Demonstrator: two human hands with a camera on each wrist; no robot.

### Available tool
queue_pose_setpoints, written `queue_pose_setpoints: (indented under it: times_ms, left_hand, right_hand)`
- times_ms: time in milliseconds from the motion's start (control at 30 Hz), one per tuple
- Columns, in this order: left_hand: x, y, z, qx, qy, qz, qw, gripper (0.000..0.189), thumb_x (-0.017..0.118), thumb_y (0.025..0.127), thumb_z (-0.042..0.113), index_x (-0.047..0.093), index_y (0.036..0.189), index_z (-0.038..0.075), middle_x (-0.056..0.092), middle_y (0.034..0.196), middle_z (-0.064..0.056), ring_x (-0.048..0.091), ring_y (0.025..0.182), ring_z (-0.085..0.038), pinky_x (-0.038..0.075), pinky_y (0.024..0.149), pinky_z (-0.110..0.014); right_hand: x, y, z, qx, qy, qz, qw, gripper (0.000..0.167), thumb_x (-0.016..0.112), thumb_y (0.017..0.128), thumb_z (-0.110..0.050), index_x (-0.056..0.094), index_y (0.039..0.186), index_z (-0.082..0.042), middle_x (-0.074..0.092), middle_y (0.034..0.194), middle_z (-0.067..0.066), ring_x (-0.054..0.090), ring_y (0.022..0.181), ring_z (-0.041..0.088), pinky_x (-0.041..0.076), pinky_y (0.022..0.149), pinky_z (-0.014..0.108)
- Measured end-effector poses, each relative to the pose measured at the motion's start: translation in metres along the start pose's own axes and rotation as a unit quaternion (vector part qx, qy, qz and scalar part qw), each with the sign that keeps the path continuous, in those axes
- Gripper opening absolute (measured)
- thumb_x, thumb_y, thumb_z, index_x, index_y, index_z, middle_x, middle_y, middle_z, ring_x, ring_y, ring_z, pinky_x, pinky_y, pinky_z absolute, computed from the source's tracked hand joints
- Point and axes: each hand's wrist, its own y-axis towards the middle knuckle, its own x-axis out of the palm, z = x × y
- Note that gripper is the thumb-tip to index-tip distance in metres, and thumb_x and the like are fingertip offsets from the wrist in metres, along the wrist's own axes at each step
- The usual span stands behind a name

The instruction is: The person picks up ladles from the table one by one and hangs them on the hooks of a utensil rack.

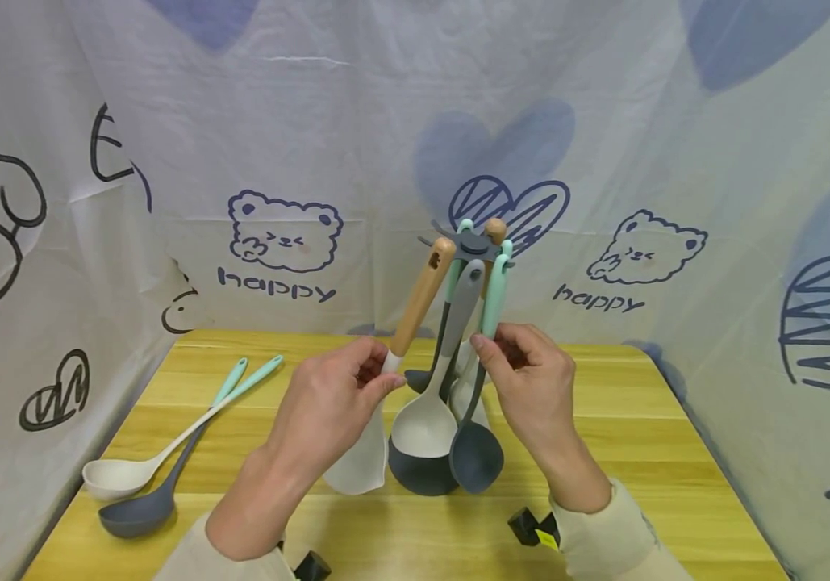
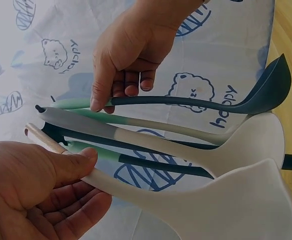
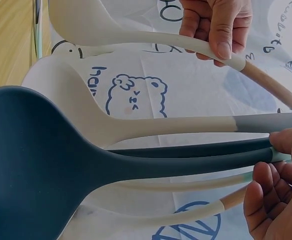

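My left hand (image 1: 331, 403) pinches the neck of a white spatula (image 1: 361, 464) with a wooden handle (image 1: 423, 294), which leans toward the utensil rack. The rack's dark hooked top (image 1: 474, 244) carries several utensils. My right hand (image 1: 540, 387) pinches a dark ladle (image 1: 477, 458) where its mint handle (image 1: 494, 300) meets the dark stem. Between the hands a white ladle (image 1: 425, 424) with a grey handle hangs at the front. In the left wrist view, thumb and fingers grip the spatula's stem (image 2: 121, 194). Other utensils behind, partly hidden, have mint or wooden handles.
On the left of the wooden table (image 1: 603, 420), a white ladle (image 1: 120, 478) and a dark ladle (image 1: 140, 512) lie with mint handles crossing. White printed cloth (image 1: 385, 161) hangs behind and at both sides. Small black blocks (image 1: 527, 526) show near the wrists.
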Motion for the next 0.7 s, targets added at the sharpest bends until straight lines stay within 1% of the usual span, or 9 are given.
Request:
queue_pose_setpoints:
  times_ms: [267,367,467,567,700]
  left_hand:
    - [0.004,0.005,-0.003,0.009,0.012,-0.003,0.9999,0.017,0.087,0.088,0.021,0.074,0.098,0.014,0.075,0.083,0.004,0.066,0.069,-0.008,0.054,0.061,-0.028]
    - [0.006,0.007,-0.005,0.022,0.021,0.002,0.9995,0.017,0.086,0.090,0.022,0.074,0.098,0.014,0.075,0.082,0.004,0.063,0.066,-0.009,0.052,0.058,-0.027]
    - [0.010,0.010,-0.009,0.041,0.034,0.013,0.9985,0.016,0.085,0.090,0.021,0.073,0.098,0.012,0.075,0.082,0.002,0.061,0.063,-0.010,0.050,0.055,-0.026]
    - [0.014,0.013,-0.013,0.053,0.044,0.020,0.9974,0.017,0.085,0.091,0.020,0.073,0.098,0.011,0.075,0.082,0.000,0.062,0.063,-0.012,0.050,0.056,-0.027]
    - [0.019,0.019,-0.018,0.065,0.046,0.025,0.9965,0.016,0.084,0.091,0.019,0.073,0.100,0.011,0.075,0.084,-0.001,0.065,0.066,-0.014,0.053,0.058,-0.029]
  right_hand:
    - [0.000,-0.001,0.000,-0.001,-0.005,0.000,1.0000,0.009,0.082,0.093,-0.010,0.079,0.097,-0.003,0.071,0.084,0.007,0.059,0.068,0.012,0.049,0.061,0.015]
    - [0.000,-0.001,0.000,-0.004,-0.006,0.001,1.0000,0.009,0.082,0.093,-0.010,0.078,0.097,-0.002,0.071,0.084,0.007,0.059,0.068,0.012,0.049,0.061,0.015]
    - [0.000,-0.001,0.000,-0.006,-0.005,0.000,1.0000,0.009,0.082,0.093,-0.010,0.078,0.097,-0.003,0.071,0.084,0.007,0.059,0.068,0.012,0.049,0.060,0.015]
    - [0.000,-0.001,0.001,-0.005,-0.004,-0.001,1.0000,0.009,0.082,0.093,-0.010,0.079,0.097,-0.003,0.071,0.084,0.006,0.059,0.067,0.012,0.048,0.060,0.015]
    - [0.000,-0.002,0.001,-0.004,-0.006,0.000,1.0000,0.008,0.082,0.093,-0.011,0.079,0.097,-0.003,0.070,0.083,0.006,0.058,0.067,0.012,0.048,0.060,0.015]
